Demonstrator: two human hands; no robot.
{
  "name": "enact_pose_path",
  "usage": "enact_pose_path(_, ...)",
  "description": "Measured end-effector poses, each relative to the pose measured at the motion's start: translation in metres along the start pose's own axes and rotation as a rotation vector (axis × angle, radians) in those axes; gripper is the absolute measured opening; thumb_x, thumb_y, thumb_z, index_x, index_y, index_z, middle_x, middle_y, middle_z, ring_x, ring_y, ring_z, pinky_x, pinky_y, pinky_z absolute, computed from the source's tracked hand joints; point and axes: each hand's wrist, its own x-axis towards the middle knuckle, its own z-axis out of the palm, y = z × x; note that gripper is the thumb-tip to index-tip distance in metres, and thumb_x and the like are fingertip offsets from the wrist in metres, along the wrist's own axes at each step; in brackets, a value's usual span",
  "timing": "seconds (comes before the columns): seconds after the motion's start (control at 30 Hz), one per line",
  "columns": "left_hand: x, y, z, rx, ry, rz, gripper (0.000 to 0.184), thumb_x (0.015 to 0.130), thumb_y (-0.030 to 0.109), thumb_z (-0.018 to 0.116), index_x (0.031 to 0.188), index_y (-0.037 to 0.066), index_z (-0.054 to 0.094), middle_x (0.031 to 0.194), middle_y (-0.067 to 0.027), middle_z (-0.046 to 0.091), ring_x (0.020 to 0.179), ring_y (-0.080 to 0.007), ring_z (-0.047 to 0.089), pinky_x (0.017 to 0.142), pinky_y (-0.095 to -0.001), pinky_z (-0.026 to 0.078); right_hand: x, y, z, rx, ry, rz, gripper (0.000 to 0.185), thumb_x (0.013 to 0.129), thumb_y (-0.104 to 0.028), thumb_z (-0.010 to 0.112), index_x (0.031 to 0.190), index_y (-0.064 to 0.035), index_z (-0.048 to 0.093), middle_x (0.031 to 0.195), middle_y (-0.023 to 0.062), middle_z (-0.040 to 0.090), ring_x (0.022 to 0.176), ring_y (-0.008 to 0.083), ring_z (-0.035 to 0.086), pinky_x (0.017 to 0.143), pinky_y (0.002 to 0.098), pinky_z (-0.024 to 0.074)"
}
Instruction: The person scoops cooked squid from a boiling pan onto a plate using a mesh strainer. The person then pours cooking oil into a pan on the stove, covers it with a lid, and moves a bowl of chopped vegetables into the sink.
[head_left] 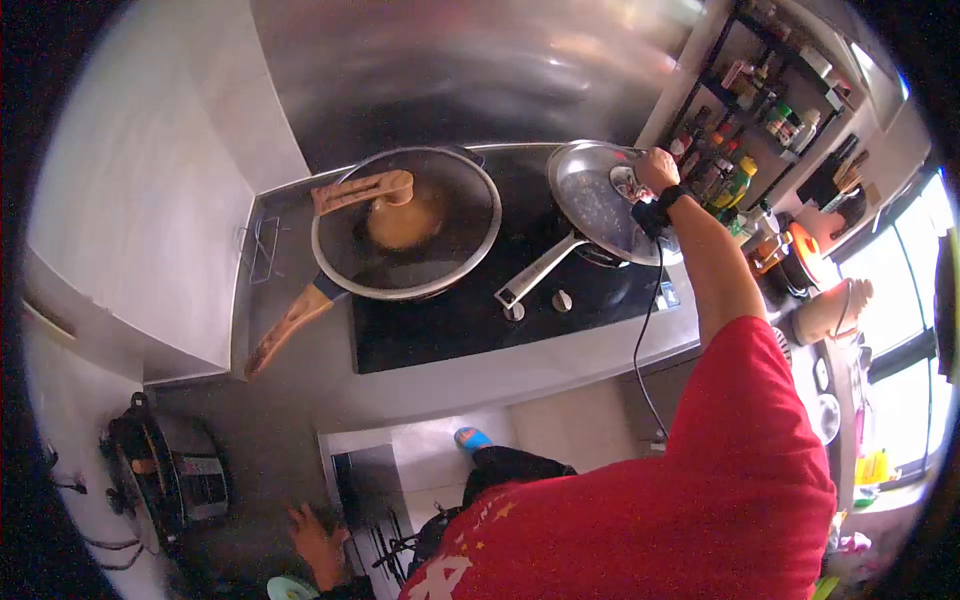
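At the right burner, my right hand (657, 172) is closed at the top of a clear pan lid (590, 190), beside its shiny middle part. My fingers partly hide the grip. The lid is speckled with droplets and lies over a metal pan (543, 270) whose long steel handle points toward me. A black device with a cord (655, 215) is on my right wrist. Low on the left, my left hand (318, 545) is over the grey counter (270, 440) with its fingers spread, holding nothing.
A wok with a wooden handle (290, 325) stands on the left burner under a glass lid (350, 245) with a wooden grip. A black rice cooker (195, 480) sits at the left. Bottles (735, 180) and a spice rack (775, 85) line the right wall.
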Motion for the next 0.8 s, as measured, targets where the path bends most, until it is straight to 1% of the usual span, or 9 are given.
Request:
enact_pose_path(0.07, 0.001, 0.002, -0.001, -0.063, -0.039, -0.040, 0.101, 0.054, 0.026, 0.089, 0.140, -0.001, 0.042, 0.151, -0.0258, 0.030, 0.127, -0.0466, 0.044, 0.105, -0.0484, 0.040, 0.000, -0.002, -0.001, 0.015, -0.010, 0.036, 0.030, 0.079, -0.022, 0.057, 0.081, 0.0051, 0.069, 0.086, 0.0289, 0.066, 0.087, 0.0429, 0.066, 0.080, 0.0489, 0.0520)
enact_pose_path(0.33, -0.002, -0.011, 0.017, 0.146, -0.019, -0.041, 0.109, 0.050, 0.026, 0.091, 0.143, 0.000, 0.039, 0.146, -0.0260, 0.039, 0.123, -0.0477, 0.048, 0.103, -0.0477, 0.042, -0.003, -0.024, -0.011, 0.029, -0.057, 0.108, 0.032, 0.079, -0.024, 0.057, 0.087, 0.0043, 0.070, 0.094, 0.0295, 0.066, 0.094, 0.0426, 0.065, 0.085, 0.0479, 0.0520)
enact_pose_path(0.47, -0.003, -0.011, 0.012, 0.054, -0.039, -0.071, 0.107, 0.050, 0.027, 0.091, 0.141, 0.001, 0.041, 0.146, -0.0258, 0.040, 0.119, -0.0475, 0.051, 0.099, -0.0487, 0.045, -0.001, -0.025, -0.011, 0.056, -0.050, 0.197, 0.034, 0.080, -0.027, 0.058, 0.088, 0.0033, 0.071, 0.095, 0.0292, 0.067, 0.095, 0.0426, 0.065, 0.086, 0.0471, 0.0518)
enact_pose_path(0.53, -0.001, -0.013, 0.011, 0.028, -0.047, -0.039, 0.105, 0.050, 0.029, 0.091, 0.140, 0.001, 0.043, 0.146, -0.0265, 0.039, 0.114, -0.0470, 0.054, 0.096, -0.0490, 0.047, -0.002, -0.021, -0.014, 0.080, -0.155, 0.209, 0.043, 0.082, -0.039, 0.061, 0.089, 0.0024, 0.071, 0.095, 0.0285, 0.067, 0.096, 0.0415, 0.066, 0.086, 0.0460, 0.0520)
enact_pose_path(0.57, 0.000, -0.013, 0.008, 0.033, -0.045, -0.032, 0.105, 0.050, 0.029, 0.091, 0.140, 0.001, 0.043, 0.146, -0.0265, 0.039, 0.114, -0.0470, 0.054, 0.096, -0.0490, 0.047, -0.002, -0.020, -0.017, 0.082, -0.153, 0.218, 0.043, 0.082, -0.039, 0.061, 0.089, 0.0024, 0.071, 0.095, 0.0285, 0.067, 0.096, 0.0415, 0.066, 0.086, 0.0460, 0.0520)
enact_pose_path(0.63, 0.001, -0.009, 0.003, 0.127, -0.054, -0.010, 0.105, 0.051, 0.031, 0.090, 0.140, 0.002, 0.043, 0.143, -0.0277, 0.042, 0.109, -0.0463, 0.057, 0.093, -0.0499, 0.047, -0.004, -0.019, -0.023, 0.038, -0.213, 0.174, 0.057, 0.080, -0.052, 0.069, 0.100, 0.0005, 0.071, 0.109, 0.0218, 0.068, 0.105, 0.0314, 0.066, 0.087, 0.0435, 0.0534)
enact_pose_path(0.67, 0.000, -0.008, 0.004, 0.134, -0.052, 0.006, 0.105, 0.051, 0.031, 0.090, 0.140, 0.002, 0.043, 0.143, -0.0277, 0.042, 0.109, -0.0463, 0.057, 0.093, -0.0499, 0.047, -0.010, -0.018, -0.030, 0.071, -0.220, 0.211, 0.065, 0.080, -0.058, 0.066, 0.101, 0.0030, 0.069, 0.113, 0.0240, 0.066, 0.108, 0.0362, 0.064, 0.090, 0.0448, 0.0518)
enact_pose_path(0.7, -0.001, -0.008, 0.008, 0.165, -0.025, 0.005, 0.104, 0.052, 0.033, 0.090, 0.139, 0.001, 0.043, 0.142, -0.0280, 0.042, 0.108, -0.0459, 0.057, 0.093, -0.0502, 0.047, -0.022, -0.019, -0.033, 0.011, -0.042, 0.200, 0.067, 0.080, -0.061, 0.064, 0.100, 0.0031, 0.069, 0.112, 0.0257, 0.065, 0.105, 0.0413, 0.063, 0.090, 0.0458, 0.0518)
enact_pose_path(0.8, 0.005, -0.038, 0.042, 0.230, 0.073, 0.092, 0.102, 0.055, 0.035, 0.089, 0.139, 0.001, 0.043, 0.141, -0.0282, 0.044, 0.109, -0.0465, 0.056, 0.095, -0.0508, 0.045, -0.084, -0.026, -0.063, 0.099, 0.183, 0.120, 0.063, 0.084, -0.059, 0.060, 0.100, 0.0017, 0.067, 0.110, 0.0274, 0.063, 0.104, 0.0426, 0.062, 0.087, 0.0487, 0.0515)
